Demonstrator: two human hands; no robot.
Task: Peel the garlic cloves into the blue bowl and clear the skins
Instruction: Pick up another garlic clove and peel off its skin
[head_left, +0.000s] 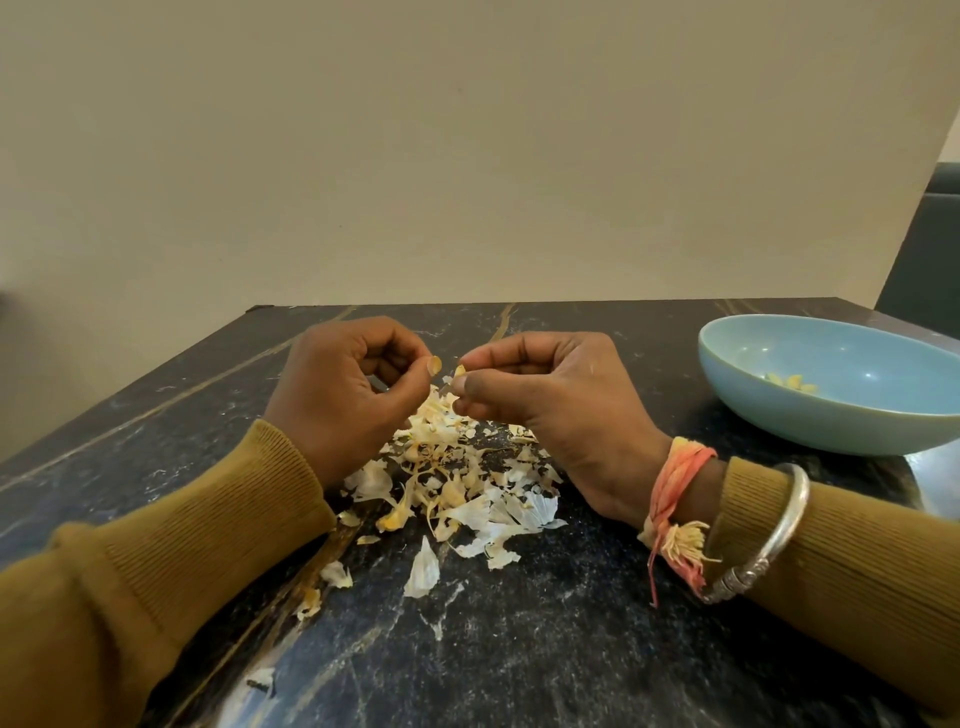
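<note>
Garlic clove (460, 371): small, light, firm, likely slick once bared. Its papery skin tears easily, so we'd nip it at the tip. Right hand (550, 410) pinches it between thumb and forefinger, at 12 o'clock over the skin pile (467, 483). Left hand (343, 395) is curled, thumb to forefinger; we cannot tell if it holds skin. Blue bowl (831, 421) sits at 2 o'clock, well apart

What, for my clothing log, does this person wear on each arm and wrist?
The left sleeve and right sleeve are ribbed mustard-brown knit. The right wrist carries an orange-pink thread band with a frayed tassel and a silver bangle with patterned ends.
</note>
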